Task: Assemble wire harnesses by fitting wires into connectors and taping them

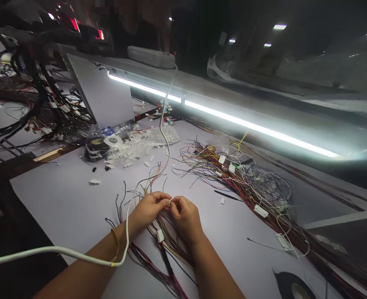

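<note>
My left hand [150,209] and my right hand [186,216] meet over the middle of the table, fingertips nearly touching. Both are closed in a pinch at a small white connector [170,201], mostly hidden by the fingers. A thin wire end seems to run into my right fingertips. Beneath the hands lies a wire bundle [167,236] in several colours, its loose ends fanning out beyond my left hand. A larger white connector [160,236] sits on this bundle between my forearms. A white cable [127,228] passes across my left forearm.
A large wire harness [233,176] with white connectors lies to the right. Clear plastic bags [130,149] and a black tape roll [96,147] are at the back left. Another tape roll [292,286] is near right. A lit tube lamp [258,126] spans the back.
</note>
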Available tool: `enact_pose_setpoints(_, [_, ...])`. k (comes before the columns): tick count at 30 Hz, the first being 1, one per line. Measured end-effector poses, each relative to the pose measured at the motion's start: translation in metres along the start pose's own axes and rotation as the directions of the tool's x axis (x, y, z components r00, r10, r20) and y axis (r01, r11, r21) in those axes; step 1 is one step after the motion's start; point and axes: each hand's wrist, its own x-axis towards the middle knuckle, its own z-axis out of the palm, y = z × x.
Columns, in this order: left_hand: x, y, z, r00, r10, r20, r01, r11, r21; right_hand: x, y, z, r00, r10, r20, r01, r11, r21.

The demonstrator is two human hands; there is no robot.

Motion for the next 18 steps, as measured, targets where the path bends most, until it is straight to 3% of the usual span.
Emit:
enact_pose_setpoints(4, [0.0, -0.005, 0.001, 0.999, 0.024, -0.026, -0.026, 0.996, -0.09, -0.002, 0.001, 0.004, 0.998, 0.052, -0.016, -0.05, 0.992, 0.115])
enact_pose_setpoints(8, [0.001, -0.011, 0.0, 0.999, 0.013, -0.051, -0.021, 0.986, -0.168, -0.003, 0.006, 0.007, 0.994, 0.103, 0.039, -0.109, 0.969, 0.221])
enact_pose_setpoints(18, [0.003, -0.018, -0.002, 1.0, 0.015, -0.013, -0.017, 0.984, -0.178, -0.006, 0.009, 0.01, 0.992, 0.107, 0.059, -0.117, 0.974, 0.196])
